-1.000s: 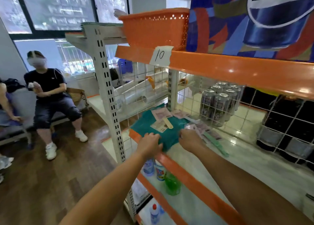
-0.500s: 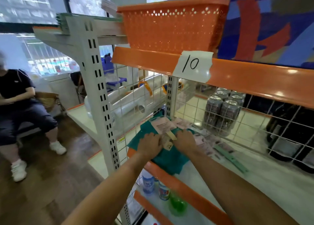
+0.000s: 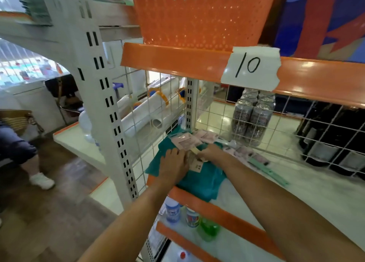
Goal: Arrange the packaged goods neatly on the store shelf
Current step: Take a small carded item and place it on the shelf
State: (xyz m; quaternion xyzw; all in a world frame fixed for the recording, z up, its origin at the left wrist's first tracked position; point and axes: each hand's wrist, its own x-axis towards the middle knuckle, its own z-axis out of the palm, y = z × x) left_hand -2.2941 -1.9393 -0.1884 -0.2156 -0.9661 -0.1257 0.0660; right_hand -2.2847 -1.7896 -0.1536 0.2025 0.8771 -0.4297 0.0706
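Both hands are down on the teal packet [image 3: 199, 174] at the front-left corner of the middle shelf [image 3: 316, 192]. The left hand [image 3: 173, 165] lies on the packet's left half, knuckles up and fingers bent over toward the small card label [image 3: 195, 164] in the middle. Whether those fingers pinch the label or just press on it, I cannot tell; the back of the hand covers them. The right hand [image 3: 211, 153] comes in from three o'clock, its fingertips meeting the left hand's at that same label and the pale strip [image 3: 195, 150] running off it toward twelve. Its hold is hidden too.

My read on the packet: soft, light, cloth-like goods in a flat wrap. It should sag if lifted by one corner and slide easily on the smooth shelf. Best taken flat, a hand on each side edge, not by the card.

From the hands, the packet spreads toward six o'clock, and its near edge overhangs the orange shelf lip [image 3: 215, 206]. That wants a push back toward twelve. Just past the fingertips, at twelve to one o'clock, lie pinkish flat packets [image 3: 203, 137], and more pink packets [image 3: 245, 151] trail off at two. A pale green strip [image 3: 266, 168] lies on the shelf at three o'clock. The cans [image 3: 252, 117] stand beyond the wire grid at one. The orange basket [image 3: 199, 16] sits on the shelf above.
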